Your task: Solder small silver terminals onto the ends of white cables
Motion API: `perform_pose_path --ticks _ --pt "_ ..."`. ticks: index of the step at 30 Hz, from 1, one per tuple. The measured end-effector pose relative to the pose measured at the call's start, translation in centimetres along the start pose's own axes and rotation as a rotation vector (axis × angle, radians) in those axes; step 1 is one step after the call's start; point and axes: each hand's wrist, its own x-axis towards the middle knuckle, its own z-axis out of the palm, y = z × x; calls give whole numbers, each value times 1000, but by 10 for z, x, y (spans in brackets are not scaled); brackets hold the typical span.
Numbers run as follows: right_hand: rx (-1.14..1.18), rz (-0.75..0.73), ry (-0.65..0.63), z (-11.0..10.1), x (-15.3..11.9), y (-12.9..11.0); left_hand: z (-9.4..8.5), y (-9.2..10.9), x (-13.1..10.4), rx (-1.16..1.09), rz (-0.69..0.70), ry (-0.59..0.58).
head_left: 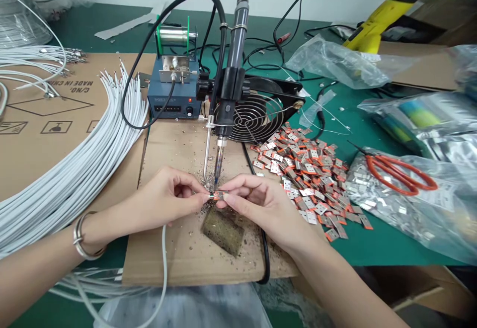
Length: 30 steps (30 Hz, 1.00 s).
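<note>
Under the tip of a mounted soldering iron, my left hand pinches the end of a white cable, which hangs down below the palm. My right hand pinches a small orange and silver USB connector from the right, and the cable end meets it there. A thin metal feed tube comes down beside the iron. Just below both hands lies a brown sponge on the cardboard.
A bundle of white cables is at left. Behind stand a blue solder feeder and a round fan. To the right are piled connectors, a plastic bag and orange scissors. A black cable crosses the cardboard.
</note>
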Motion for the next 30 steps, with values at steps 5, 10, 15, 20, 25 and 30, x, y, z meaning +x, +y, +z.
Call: perform_pose_path --ticks 5,10,15,20,25,30 --pt "8 2 -1 0 0 0 -1 4 -2 10 -31 7" --pt "-20 42 37 2 1 0 -1 1 1 11 -29 -6" --pt "-109 73 73 3 2 0 -2 -5 4 -8 -36 -50" --pt "-256 -7 0 1 -8 -5 1 -5 -3 -82 -22 -127" --pt "-315 -25 -99 1 -39 -12 19 -3 -28 -124 -9 -194" --pt "-304 -55 -145 -1 -67 -7 39 -5 -45 -226 2 -240"
